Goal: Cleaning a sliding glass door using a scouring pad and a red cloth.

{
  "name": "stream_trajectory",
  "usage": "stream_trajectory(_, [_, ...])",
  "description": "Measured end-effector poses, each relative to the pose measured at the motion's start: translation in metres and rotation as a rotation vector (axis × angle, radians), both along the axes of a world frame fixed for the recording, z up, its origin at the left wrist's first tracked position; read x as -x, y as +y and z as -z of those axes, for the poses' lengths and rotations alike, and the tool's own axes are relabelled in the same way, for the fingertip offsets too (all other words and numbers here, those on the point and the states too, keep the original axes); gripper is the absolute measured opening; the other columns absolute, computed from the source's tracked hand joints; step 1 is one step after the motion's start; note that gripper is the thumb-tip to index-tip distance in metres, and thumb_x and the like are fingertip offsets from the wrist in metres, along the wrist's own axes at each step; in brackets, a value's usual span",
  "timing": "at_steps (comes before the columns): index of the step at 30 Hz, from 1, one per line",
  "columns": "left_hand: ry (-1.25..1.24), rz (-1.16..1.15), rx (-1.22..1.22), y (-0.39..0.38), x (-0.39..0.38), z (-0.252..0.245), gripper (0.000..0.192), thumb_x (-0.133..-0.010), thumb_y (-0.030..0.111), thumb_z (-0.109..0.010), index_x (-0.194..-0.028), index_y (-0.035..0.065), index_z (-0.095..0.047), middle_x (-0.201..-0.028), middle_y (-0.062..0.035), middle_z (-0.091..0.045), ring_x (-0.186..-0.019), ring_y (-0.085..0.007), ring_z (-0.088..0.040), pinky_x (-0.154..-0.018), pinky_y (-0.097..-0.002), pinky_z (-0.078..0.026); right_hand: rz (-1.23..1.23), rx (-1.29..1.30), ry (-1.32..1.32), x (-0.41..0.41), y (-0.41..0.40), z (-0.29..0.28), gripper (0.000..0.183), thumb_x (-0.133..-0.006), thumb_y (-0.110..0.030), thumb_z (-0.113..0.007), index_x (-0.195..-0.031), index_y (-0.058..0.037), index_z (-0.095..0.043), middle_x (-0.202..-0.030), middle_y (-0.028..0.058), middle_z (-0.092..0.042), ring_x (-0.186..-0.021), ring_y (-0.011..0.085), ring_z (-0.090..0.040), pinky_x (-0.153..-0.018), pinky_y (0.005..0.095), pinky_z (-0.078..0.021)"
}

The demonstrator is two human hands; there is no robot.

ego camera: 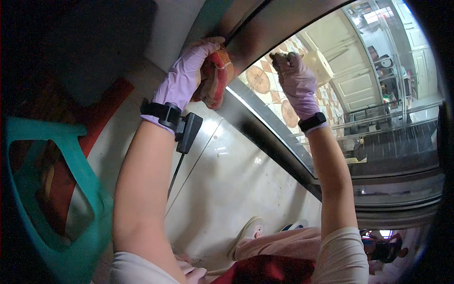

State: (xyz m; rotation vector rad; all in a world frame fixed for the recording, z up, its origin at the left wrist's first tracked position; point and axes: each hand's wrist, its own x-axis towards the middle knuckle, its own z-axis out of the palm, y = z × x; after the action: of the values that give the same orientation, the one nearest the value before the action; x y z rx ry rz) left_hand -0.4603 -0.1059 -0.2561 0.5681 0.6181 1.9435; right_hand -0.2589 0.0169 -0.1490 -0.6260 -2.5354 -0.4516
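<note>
My left hand [184,76], in a lilac glove, is closed around a bunched red and orange cloth [216,80]. The cloth is at the dark metal frame [255,39] of a glass door. Straps and a black device [188,133] with a cable sit at that wrist. In front of the glass pane [273,92] is my right hand [296,76], gloved the same way, with its fingers curled in. Something dark shows at its fingertips. I cannot tell whether it is a held thing or dirt, nor whether the hand touches the glass.
Beyond the pane appear a patterned tile floor [321,96], a cream plastic container [316,67] and pale cabinets [347,53]. A green plastic chair [83,170] stands at the left. My shoe [252,230] rests on the pale tiled floor [220,184]. Another person [386,248] shows small at lower right.
</note>
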Motion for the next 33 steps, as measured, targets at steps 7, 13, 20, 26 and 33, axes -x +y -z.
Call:
stream_trajectory(7, [-0.016, 0.046, -0.012, -0.003, 0.012, 0.006, 0.036, -0.080, 0.027, -0.063, -0.112, 0.0107, -0.056, -0.100, -0.0087, -0.058, -0.093, -0.0260, -0.057, -0.081, -0.0429, -0.048, -0.232, -0.459, -0.823, -0.024, 0.008, 0.044, 0.015, -0.088, -0.023, -0.050, -0.096, -0.0107, -0.047, -0.062, 0.0094, -0.052, -0.053, 0.0253, -0.056, -0.042, 0.0356, -0.0429])
stream_trajectory(13, [0.057, 0.048, 0.000, 0.005, 0.013, 0.006, 0.034, -0.081, 0.024, -0.062, -0.111, 0.0099, -0.056, -0.098, -0.0084, -0.058, -0.088, -0.0264, -0.059, -0.078, -0.0412, -0.050, -0.062, -0.372, -0.259, -0.012, -0.007, 0.015, 0.017, -0.088, -0.029, -0.052, -0.097, -0.0157, -0.048, -0.070, 0.0116, -0.058, -0.058, 0.0303, -0.058, -0.050, 0.0411, -0.0460])
stream_trajectory(20, [-0.009, 0.169, 0.047, 0.001, 0.007, 0.002, 0.030, -0.083, 0.023, -0.058, -0.111, 0.0100, -0.057, -0.096, -0.0097, -0.060, -0.087, -0.0254, -0.059, -0.080, -0.0384, -0.050, -0.024, 0.068, -0.163, -0.019, 0.001, 0.027, 0.012, -0.089, -0.025, -0.052, -0.086, -0.0133, -0.055, -0.061, 0.0105, -0.054, -0.056, 0.0269, -0.057, -0.048, 0.0380, -0.0450])
stream_trajectory(26, [0.036, 0.127, 0.063, -0.001, -0.003, -0.013, 0.029, -0.085, 0.025, -0.057, -0.110, 0.0102, -0.057, -0.097, -0.0099, -0.060, -0.089, -0.0255, -0.059, -0.081, -0.0381, -0.049, 0.036, -0.003, -0.521, -0.034, -0.002, 0.081, 0.015, -0.089, -0.023, -0.046, -0.089, -0.0089, -0.043, -0.073, 0.0124, -0.056, -0.059, 0.0300, -0.057, -0.046, 0.0402, -0.0441])
stream_trajectory(33, [0.168, 0.003, -0.011, -0.003, 0.011, 0.003, 0.030, -0.085, 0.025, -0.057, -0.111, 0.0095, -0.057, -0.097, -0.0099, -0.060, -0.087, -0.0243, -0.059, -0.080, -0.0355, -0.050, 0.076, -0.016, -0.220, -0.025, -0.018, 0.024, 0.029, -0.092, -0.020, -0.044, -0.120, -0.0129, -0.041, -0.078, 0.0107, -0.057, -0.063, 0.0249, -0.054, -0.053, 0.0358, -0.0439])
